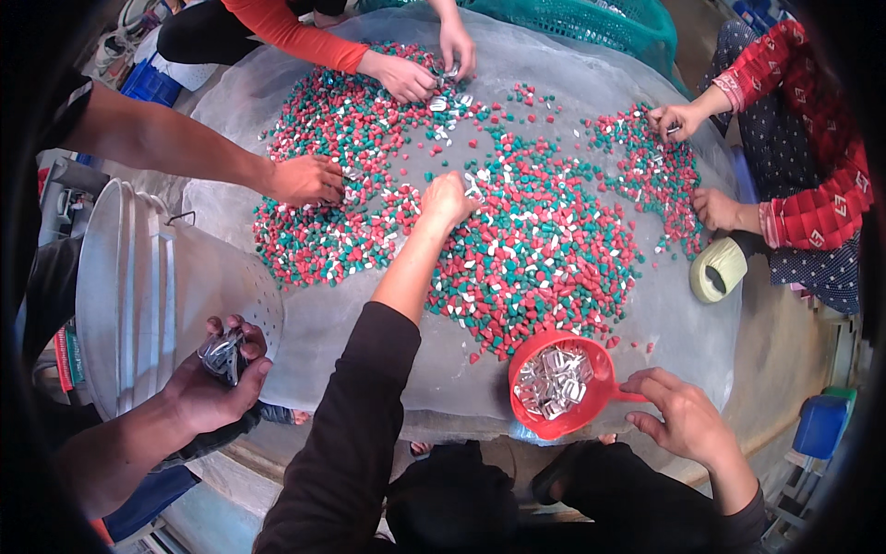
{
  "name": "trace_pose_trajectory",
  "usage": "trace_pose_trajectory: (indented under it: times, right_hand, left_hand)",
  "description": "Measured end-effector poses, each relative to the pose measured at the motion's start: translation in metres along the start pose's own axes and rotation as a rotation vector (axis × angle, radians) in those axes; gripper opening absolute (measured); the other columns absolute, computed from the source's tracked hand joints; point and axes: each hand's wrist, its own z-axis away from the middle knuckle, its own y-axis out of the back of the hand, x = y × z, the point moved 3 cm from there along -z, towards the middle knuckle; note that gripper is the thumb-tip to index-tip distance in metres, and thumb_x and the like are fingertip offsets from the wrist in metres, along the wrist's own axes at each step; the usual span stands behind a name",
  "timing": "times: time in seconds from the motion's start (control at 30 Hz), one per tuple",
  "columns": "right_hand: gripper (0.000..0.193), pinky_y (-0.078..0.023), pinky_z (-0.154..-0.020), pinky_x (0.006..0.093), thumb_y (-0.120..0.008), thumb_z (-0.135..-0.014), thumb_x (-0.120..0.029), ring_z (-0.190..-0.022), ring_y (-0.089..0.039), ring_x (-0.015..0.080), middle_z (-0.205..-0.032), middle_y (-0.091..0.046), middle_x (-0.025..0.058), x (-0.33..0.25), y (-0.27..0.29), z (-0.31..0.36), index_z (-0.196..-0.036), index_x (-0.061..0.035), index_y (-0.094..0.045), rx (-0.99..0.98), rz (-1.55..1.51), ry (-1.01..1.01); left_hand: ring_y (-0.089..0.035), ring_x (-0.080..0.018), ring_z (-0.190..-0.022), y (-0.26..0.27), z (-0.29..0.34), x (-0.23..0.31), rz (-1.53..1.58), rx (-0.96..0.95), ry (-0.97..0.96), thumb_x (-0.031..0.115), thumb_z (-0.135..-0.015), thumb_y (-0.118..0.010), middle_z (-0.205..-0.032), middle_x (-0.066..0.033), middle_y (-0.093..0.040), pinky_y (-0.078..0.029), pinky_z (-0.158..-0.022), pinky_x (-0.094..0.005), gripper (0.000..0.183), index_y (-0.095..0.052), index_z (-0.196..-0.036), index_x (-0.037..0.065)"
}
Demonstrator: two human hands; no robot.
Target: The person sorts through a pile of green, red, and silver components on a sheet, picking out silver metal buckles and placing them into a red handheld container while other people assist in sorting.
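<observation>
Basically, main pile of small red/green/white pcs sits just off ctr twd 3 o'clock; more of the same spreads twd 11 & 2. L hand, black sleeve, is at pile's edge, 12 o'clock of ctr, fingers curled down by some whitish pcs; can't tell if it's clamped on any. Red scoop w/ silvery pcs inside is at approx 5 o'clock, just below pile. R hand, at 4, has fingertips at scoop's handle, thumb a bit apart; can't tell if grip's closed. Hands well apart from each other.

All on a greyish sheet. Co-workers: bare-armed one has a hand in pcs at 10, the other palm up at 8 w/ silvery pcs; orange sleeve at 11, both hands low over pcs; red patterned sleeve at 3, hands by right-hand pcs. Big metal pot, tipped, at 9. Green basket at 1.
</observation>
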Motion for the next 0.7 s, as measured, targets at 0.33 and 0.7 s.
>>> trace_pose_trajectory:
  times: [0.33, 0.7]
  right_hand:
    - [0.033, -0.048, -0.076, 0.0394, -0.066, -0.074, -0.011, -0.093, -0.057, 0.0327, -0.105, -0.057, 0.0109, -0.002, -0.001, 0.002, -0.106, -0.0059, -0.058, -0.011, 0.005, 0.015]
    - [0.032, -0.048, -0.076, 0.0394, -0.065, -0.075, -0.009, -0.093, -0.057, 0.033, -0.105, -0.057, 0.0111, -0.002, -0.003, -0.001, -0.105, -0.0056, -0.058, -0.024, 0.005, 0.003]
  left_hand:
    - [-0.063, -0.0315, -0.083, 0.002, 0.018, 0.002, 0.231, 0.113, -0.236, 0.019, -0.073, -0.068, -0.088, -0.0191, -0.064, -0.048, -0.074, -0.0375, 0.037, -0.053, -0.101, 0.0]
    - [-0.036, -0.004, -0.046, 0.018, 0.056, -0.028, 0.759, -0.166, 0.031, 0.026, -0.085, -0.056, -0.064, 0.0027, -0.052, -0.024, -0.039, -0.0205, 0.019, -0.058, -0.085, 0.008]
